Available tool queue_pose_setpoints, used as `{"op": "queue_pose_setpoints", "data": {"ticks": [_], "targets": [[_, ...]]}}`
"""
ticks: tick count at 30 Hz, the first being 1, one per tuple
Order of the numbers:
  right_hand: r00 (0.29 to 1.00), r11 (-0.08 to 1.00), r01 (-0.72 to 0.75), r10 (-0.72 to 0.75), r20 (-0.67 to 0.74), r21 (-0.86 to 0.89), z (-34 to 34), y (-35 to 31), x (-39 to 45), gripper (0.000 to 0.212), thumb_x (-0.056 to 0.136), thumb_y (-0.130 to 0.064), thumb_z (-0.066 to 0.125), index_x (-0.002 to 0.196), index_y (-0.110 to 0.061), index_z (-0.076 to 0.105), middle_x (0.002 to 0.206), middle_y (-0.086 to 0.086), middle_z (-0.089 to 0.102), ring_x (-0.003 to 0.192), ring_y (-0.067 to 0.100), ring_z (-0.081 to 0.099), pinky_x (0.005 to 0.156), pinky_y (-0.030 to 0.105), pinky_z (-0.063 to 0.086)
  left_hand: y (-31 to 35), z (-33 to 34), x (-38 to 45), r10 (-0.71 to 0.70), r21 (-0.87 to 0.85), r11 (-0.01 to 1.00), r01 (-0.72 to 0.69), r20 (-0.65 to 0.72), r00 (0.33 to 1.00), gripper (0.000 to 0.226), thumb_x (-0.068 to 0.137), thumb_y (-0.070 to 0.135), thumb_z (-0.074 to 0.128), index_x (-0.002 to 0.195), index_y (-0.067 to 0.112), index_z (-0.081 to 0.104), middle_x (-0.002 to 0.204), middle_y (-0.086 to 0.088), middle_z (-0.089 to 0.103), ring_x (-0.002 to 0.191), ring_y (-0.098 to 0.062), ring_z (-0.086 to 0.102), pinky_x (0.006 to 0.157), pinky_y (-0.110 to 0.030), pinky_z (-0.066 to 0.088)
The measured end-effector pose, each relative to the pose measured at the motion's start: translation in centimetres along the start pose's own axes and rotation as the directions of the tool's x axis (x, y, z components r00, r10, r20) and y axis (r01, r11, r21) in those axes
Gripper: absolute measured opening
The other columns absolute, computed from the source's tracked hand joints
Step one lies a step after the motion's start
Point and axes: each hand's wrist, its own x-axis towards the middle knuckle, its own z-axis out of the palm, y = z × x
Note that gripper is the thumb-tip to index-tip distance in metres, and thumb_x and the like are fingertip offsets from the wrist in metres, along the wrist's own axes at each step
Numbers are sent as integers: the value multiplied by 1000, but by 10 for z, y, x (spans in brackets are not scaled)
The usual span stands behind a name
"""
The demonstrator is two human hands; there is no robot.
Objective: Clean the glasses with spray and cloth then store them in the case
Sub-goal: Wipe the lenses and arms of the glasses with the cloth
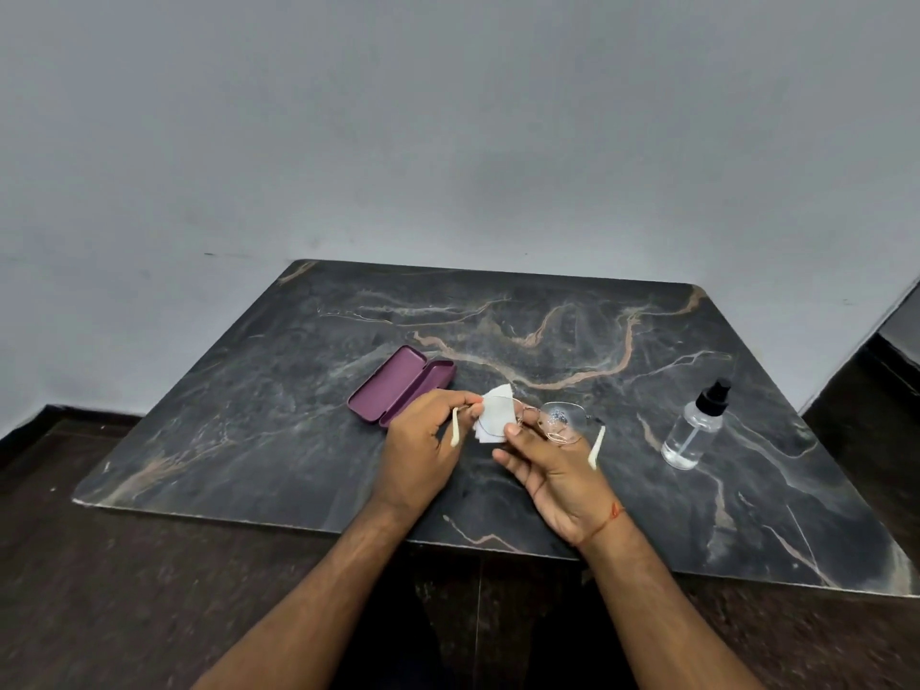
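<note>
In the head view, a pair of thin-rimmed glasses (540, 419) is held up over a dark marble table (547, 341), between the two hands, with its temples unfolded and their pale tips hanging toward the camera. The left hand (423, 440) is curled round the left end of the frame, near the hinge, where it is pinched between thumb and fingers. A small white cloth (494, 415) is pressed against the left lens, its corners sticking out above and below the rim. The cloth and lens are pinched by the thumb and a fingertip of the right hand (547, 465), whose other fingers are spread loosely below, palm turned up. A red thread (605, 522) is worn round the right wrist. The right lens is left uncovered, and droplets or specks can be seen on it.

An open purple case (401, 385) is lying on the table just behind the left hand, its lid folded back flat and nothing seen inside. A clear spray bottle (694, 430) with a black nozzle is standing upright on the table to the right, well apart from the hands. A plain grey wall (448, 141) is seen behind the table.
</note>
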Motion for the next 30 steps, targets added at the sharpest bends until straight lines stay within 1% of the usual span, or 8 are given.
{"op": "queue_pose_setpoints", "data": {"ticks": [3,8,11,15,18,21,26,30], "targets": [[999,999,26,-27,-27,-17,1,2,1,24,81,-2,79,100,-15,87,106,11,83,95,17,81,75,25,65,1,0,0,7,16,1000,-7,-18,1000,13,107,25,71,116,19,80,110,17,77,106,2,73,95,-13,52],[996,997,79,-78,-53,11,0,3,2,41,79,3,79,118,-10,80,120,16,80,105,21,79,81,26,64,1,1,0,-9,15,1000,9,-4,1000,12,105,25,74,115,21,79,110,20,74,105,3,72,94,-11,51],[998,997,55,-55,1,48,-1,1,1,41,84,8,77,121,-11,81,126,18,78,111,23,78,87,28,65,0,2,-1,-1,11,1000,0,15,1000,14,105,24,74,114,17,81,108,16,77,104,0,74,94,-16,54],[998,999,-12,10,66,41,-3,-1,0,36,93,9,68,120,-11,82,126,15,78,115,20,77,90,29,64,1,1,-2,-14,-21,1000,14,-4,1000,16,107,32,71,113,20,79,107,14,77,104,-1,74,93,-14,53],[998,999,-36,34,53,27,-3,-3,-1,33,95,9,68,112,-13,85,119,10,81,111,18,78,87,27,65,2,1,-1,-24,-26,999,23,-10,1000,14,107,31,71,112,20,79,108,15,77,103,0,74,93,-13,52],[1000,1000,-25,25,2,-1,0,-3,1,26,86,4,79,107,-9,85,111,11,82,100,18,81,77,24,65,0,1,-1,-24,-15,1000,24,-36,999,11,107,25,72,111,18,80,106,18,77,103,1,73,92,-12,51],[995,1000,28,-27,-98,10,1,3,5,41,79,1,79,120,2,73,104,13,81,87,16,80,71,22,65,3,1,0,-43,28,999,44,-39,998,10,104,21,74,110,16,80,109,32,71,103,7,70,90,-6,47],[991,998,60,-58,-117,20,1,4,4,37,77,3,80,113,1,76,106,14,83,91,19,82,73,23,65,0,1,0,-118,35,992,121,-66,991,15,103,0,75,109,13,78,105,35,72,106,9,70,89,-3,47]]}}
